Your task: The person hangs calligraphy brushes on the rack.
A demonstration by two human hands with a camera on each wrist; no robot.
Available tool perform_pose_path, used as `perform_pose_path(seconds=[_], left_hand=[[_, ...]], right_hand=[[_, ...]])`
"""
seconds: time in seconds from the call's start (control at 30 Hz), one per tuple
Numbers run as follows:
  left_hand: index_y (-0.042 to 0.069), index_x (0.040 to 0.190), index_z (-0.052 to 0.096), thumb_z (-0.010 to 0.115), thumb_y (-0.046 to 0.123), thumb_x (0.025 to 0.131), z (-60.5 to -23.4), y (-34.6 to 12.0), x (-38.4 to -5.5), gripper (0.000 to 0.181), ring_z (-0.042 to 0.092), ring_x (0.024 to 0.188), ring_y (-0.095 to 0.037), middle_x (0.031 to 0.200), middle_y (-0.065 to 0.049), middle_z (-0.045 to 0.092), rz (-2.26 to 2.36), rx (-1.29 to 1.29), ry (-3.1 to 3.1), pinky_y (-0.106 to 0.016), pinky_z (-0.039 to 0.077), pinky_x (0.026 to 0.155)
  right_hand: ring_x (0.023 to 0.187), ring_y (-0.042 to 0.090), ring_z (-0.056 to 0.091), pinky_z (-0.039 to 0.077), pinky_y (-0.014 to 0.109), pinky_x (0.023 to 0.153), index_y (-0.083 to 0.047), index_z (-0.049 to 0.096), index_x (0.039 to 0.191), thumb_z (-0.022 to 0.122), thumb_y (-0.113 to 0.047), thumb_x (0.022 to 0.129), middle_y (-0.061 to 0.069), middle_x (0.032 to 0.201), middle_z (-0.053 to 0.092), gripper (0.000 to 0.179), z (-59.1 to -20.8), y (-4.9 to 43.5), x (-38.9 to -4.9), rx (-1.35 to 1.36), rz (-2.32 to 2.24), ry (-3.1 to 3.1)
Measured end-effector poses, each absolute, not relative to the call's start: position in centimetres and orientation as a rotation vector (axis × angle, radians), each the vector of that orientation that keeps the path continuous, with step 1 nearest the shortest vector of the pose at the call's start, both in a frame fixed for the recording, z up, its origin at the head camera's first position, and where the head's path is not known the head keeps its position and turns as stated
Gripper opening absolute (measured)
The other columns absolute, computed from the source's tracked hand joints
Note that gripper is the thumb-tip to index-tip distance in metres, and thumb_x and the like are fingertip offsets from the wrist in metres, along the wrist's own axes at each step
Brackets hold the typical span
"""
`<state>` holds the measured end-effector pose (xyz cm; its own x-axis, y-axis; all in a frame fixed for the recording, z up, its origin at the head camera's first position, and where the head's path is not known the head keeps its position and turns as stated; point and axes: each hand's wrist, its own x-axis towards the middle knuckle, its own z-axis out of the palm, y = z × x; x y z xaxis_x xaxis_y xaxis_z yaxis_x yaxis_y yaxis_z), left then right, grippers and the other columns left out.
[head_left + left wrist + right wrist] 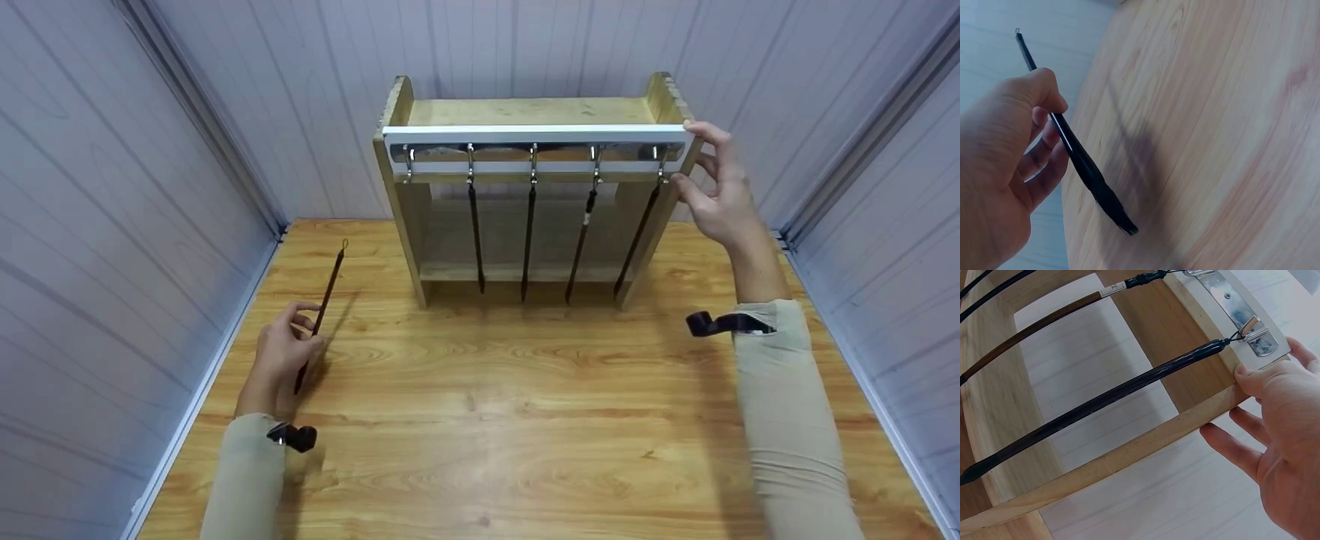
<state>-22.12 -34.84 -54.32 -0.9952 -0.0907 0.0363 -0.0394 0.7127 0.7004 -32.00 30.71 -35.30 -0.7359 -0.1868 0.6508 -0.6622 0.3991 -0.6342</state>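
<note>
My left hand pinches a dark calligraphy brush between thumb and fingers, above the floor at the left. In the left wrist view this brush slants with its hanging loop up and its dark tip down, its shadow on the wood. My right hand grips the upper right side of a wooden shelf, thumb in front at the end of a white hook rail. From the rail's hooks hang several brushes, right of the leftmost hook. One hanging brush is nearest that hand.
Wood-grain flooring spreads in front of the shelf. Pale panelled walls stand at the left, behind, and at the right. A black wrist-worn device sits on the right sleeve, another on the left.
</note>
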Motion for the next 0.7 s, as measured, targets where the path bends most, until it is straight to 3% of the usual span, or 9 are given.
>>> perform_pose_path(seconds=[0.17, 0.4, 0.7], left_hand=[[0.010, 0.147, 0.064, 0.073, 0.003, 0.095, -54.2, -34.4, -22.1, 0.053, 0.063, 0.086, -0.008, 0.115, -0.013, 0.069, -1.141, 0.099, -2.779, -0.018, 0.050, 0.066], [0.008, 0.141, 0.068, 0.071, -0.002, 0.089, -53.4, -33.2, -22.2, 0.053, 0.060, 0.078, -0.002, 0.106, -0.013, 0.071, -1.105, 0.028, -2.654, -0.018, 0.046, 0.064], [0.005, 0.138, 0.071, 0.070, -0.006, 0.085, -52.1, -31.8, -22.5, 0.054, 0.061, 0.077, -0.003, 0.100, -0.013, 0.073, -1.074, -0.012, -2.446, -0.014, 0.039, 0.060]], right_hand=[[0.145, 0.027, 0.061, 0.063, 0.008, 0.092, 0.000, 0.040, 0.162, 0.061, 0.011, 0.106, 0.020, 0.173, 0.041, 0.061, -35.3, 30.7, -32.1, 0.730, 1.304, -2.181], [0.149, 0.010, 0.050, 0.051, 0.022, 0.123, 0.007, 0.040, 0.160, 0.062, 0.012, 0.104, 0.018, 0.169, 0.045, 0.060, -35.5, 30.7, -32.5, 0.797, 1.316, -2.111], [0.148, 0.010, 0.052, 0.052, 0.025, 0.125, 0.005, 0.041, 0.159, 0.063, 0.012, 0.104, 0.016, 0.168, 0.047, 0.060, -35.5, 30.9, -32.6, 0.801, 1.296, -2.110]])
